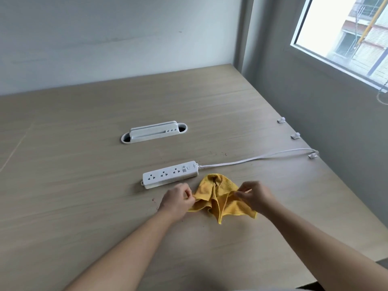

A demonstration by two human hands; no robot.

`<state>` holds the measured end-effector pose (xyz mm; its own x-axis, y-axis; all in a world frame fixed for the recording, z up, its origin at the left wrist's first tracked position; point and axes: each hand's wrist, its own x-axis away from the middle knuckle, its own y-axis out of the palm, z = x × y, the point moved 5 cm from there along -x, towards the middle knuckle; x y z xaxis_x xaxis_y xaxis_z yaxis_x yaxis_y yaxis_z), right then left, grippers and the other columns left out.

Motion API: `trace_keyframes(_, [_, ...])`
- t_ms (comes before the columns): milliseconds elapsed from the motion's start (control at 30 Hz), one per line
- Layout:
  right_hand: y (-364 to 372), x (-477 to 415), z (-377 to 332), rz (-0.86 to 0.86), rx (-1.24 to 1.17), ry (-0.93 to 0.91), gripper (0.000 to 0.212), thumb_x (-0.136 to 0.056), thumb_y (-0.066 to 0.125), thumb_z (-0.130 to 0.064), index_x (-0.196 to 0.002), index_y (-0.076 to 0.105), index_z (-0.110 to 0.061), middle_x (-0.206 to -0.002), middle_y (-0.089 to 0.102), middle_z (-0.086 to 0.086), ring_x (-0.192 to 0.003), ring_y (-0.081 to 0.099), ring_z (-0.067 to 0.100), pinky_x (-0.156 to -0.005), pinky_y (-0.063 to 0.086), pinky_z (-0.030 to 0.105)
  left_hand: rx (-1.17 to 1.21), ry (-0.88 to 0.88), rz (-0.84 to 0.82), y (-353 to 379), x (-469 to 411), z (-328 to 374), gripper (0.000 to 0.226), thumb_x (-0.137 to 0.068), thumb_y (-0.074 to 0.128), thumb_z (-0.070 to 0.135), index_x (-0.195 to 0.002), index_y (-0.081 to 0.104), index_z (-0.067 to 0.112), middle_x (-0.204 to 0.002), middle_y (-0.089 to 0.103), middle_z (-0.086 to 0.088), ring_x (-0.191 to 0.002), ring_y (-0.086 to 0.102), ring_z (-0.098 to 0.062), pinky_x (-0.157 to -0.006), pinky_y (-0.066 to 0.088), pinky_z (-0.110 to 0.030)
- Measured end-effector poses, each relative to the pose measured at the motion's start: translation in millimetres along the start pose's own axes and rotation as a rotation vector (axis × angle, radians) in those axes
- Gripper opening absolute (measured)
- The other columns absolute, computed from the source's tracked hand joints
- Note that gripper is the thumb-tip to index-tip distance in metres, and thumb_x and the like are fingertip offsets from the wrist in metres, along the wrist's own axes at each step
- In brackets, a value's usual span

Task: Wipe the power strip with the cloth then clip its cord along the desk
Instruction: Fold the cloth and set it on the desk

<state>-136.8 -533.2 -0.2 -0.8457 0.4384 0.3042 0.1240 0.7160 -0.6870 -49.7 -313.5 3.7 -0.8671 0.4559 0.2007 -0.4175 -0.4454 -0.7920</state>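
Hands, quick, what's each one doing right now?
Left hand: closed, pinching the left edge of the yellow cloth.
Right hand: closed, pinching the cloth's right edge.

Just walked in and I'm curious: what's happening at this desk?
A person is holding a yellow cloth just above the wooden desk, the left hand and right hand each pinching an edge of it. A white power strip lies just beyond the cloth, not yet touched. Its cord runs right to the nearest of three small clips along the desk's edge; the other two look empty.
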Motion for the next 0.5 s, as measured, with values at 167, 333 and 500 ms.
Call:
trace_keyframes(167, [-39,-8,-49,0.079,-0.175,-0.113,0.018,-0.091,0.053,-0.02,-0.075,0.057,-0.014,-0.07,0.061,0.006,-0.067,0.055,0.023,-0.059,0.042,0.031,0.554,-0.101,0.104,-80,-11,1,0.019,-0.091,0.049,0.004,-0.073,0.05,0.012,-0.06,0.058,-0.005,-0.048,0.06,-0.013,-0.052,0.05,-0.024])
trace_keyframes(333, [-62,-9,-129,-0.026,-0.132,-0.32,0.014,-0.094,0.051,-0.017,-0.086,0.059,-0.009,-0.067,0.054,0.001,-0.063,0.049,0.016,-0.049,0.041,0.02,0.509,0.019,-0.09,-174,-4,0,0.01,-0.081,0.069,0.001,-0.085,0.063,0.008,-0.08,0.068,-0.008,-0.075,0.067,-0.017,-0.071,0.056,-0.023])
trace_keyframes(500, [-47,-11,-181,-0.114,0.088,-0.406,0.018,-0.083,0.066,-0.032,-0.087,0.062,-0.014,-0.074,0.059,0.001,-0.07,0.054,0.016,-0.062,0.044,0.025,0.289,0.053,0.0,-241,25,-8,0.01,-0.078,0.069,-0.001,-0.076,0.072,0.008,-0.069,0.065,-0.006,-0.062,0.059,-0.011,-0.061,0.052,-0.019])
